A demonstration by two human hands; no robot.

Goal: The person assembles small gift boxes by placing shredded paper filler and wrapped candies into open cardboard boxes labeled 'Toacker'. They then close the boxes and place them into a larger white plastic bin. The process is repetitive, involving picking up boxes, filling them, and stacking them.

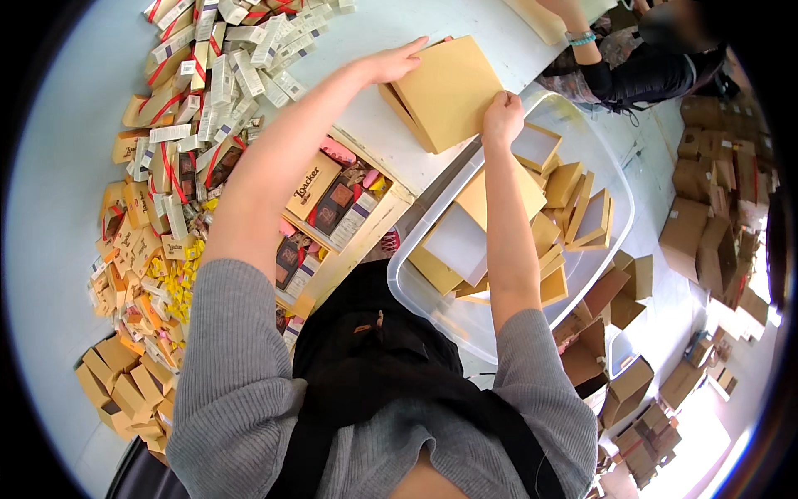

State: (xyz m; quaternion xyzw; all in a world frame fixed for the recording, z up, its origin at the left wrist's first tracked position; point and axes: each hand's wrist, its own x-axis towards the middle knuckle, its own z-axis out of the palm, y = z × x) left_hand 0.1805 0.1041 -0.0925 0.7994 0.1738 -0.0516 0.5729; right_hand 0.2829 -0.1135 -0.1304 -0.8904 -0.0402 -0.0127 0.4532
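Observation:
A gold-brown cardboard box (449, 91) is tilted over the white tabletop, between my two hands. Its flat square top faces up, and a lower part sticks out along its left side. My left hand (397, 63) grips the far left edge, fingers stretched along it. The near right corner is pinched in my right hand (504, 121), with the fingers curled. Below my left forearm, open boxes hold packed sweets: a tan carton (314, 190), a dark brown packet (335, 204) and a pink-wrapped piece (337, 151).
A clear plastic tub (625, 179) with several gold box parts (588, 220) stands to the right. Piled on the left are white cartons (223, 83), yellow wrapped sweets (176, 283) and small brown boxes (125, 387). A co-worker's arm (586, 50) shows at far right, brown cartons (686, 229) beyond.

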